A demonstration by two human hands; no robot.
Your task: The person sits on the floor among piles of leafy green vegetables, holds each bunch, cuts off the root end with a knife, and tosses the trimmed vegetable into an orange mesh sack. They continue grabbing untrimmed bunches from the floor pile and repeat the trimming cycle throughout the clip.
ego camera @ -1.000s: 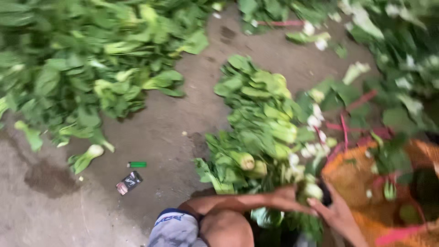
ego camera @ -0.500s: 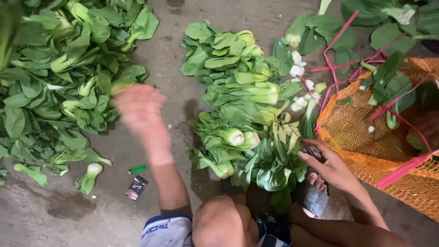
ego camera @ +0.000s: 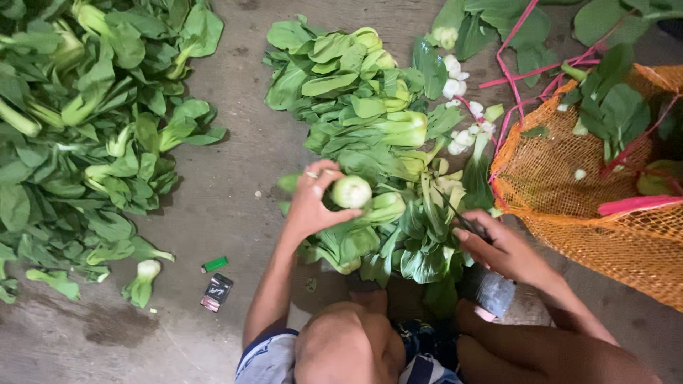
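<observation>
the left hand (ego camera: 316, 203) is clamped around a bok choy (ego camera: 356, 206), its pale cut base facing up, held just over the middle pile of greens (ego camera: 356, 107) on the concrete floor (ego camera: 228, 185). the right hand (ego camera: 501, 249) is closed on a thin dark knife (ego camera: 462, 222) at the pile's near edge, beside an orange mesh sack (ego camera: 569, 185) with pink ties. a larger heap of greens (ego camera: 78, 128) lies to the left, and near it a green lighter (ego camera: 215, 264) and a small dark packet (ego camera: 217, 291).
</observation>
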